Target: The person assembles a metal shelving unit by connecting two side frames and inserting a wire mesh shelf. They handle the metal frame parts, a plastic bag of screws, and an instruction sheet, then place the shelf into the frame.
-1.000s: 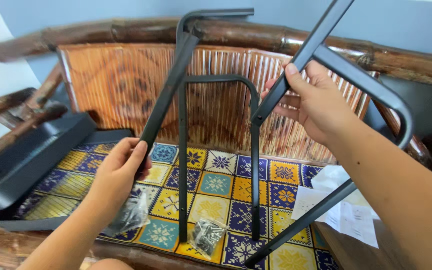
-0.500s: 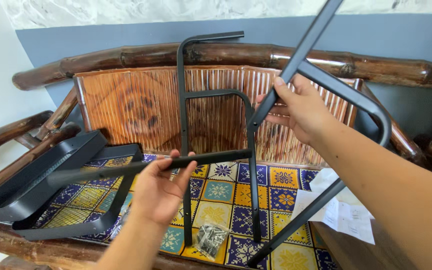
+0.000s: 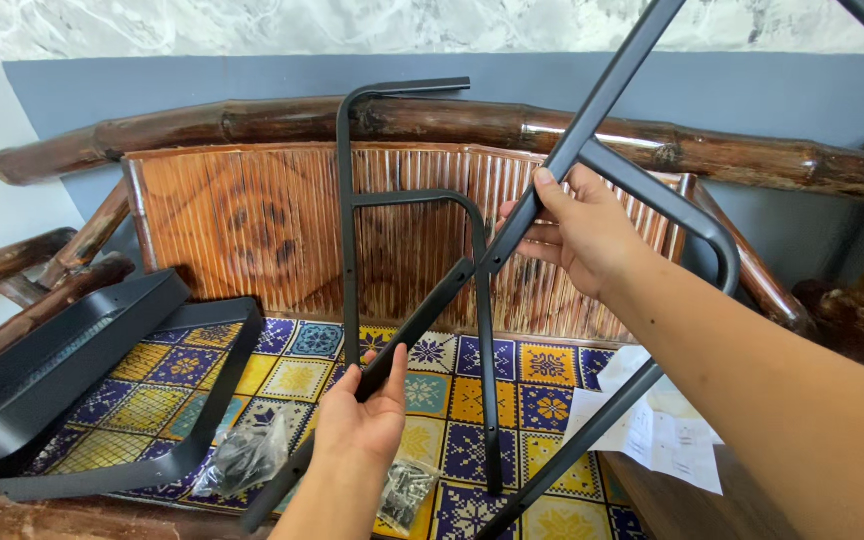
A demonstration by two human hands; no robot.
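Head view: the left hand grips a slanted black bar low, near the patterned cushion. The right hand has its fingers closed around the black metal frame at the right.

**What lies around me on the bench**

In front of me runs a bamboo bench with a woven reed backrest and thick dark poles for its top rail and arms. Its seat wears a patchwork cushion cover of blue and yellow squares. On my left, two black metal trays lean across the seat and armrest. Two clear plastic bags of screws lie near the front edge. A folded instruction sheet rests at the right. Behind it all stands a blue-grey wall under a marbled band.
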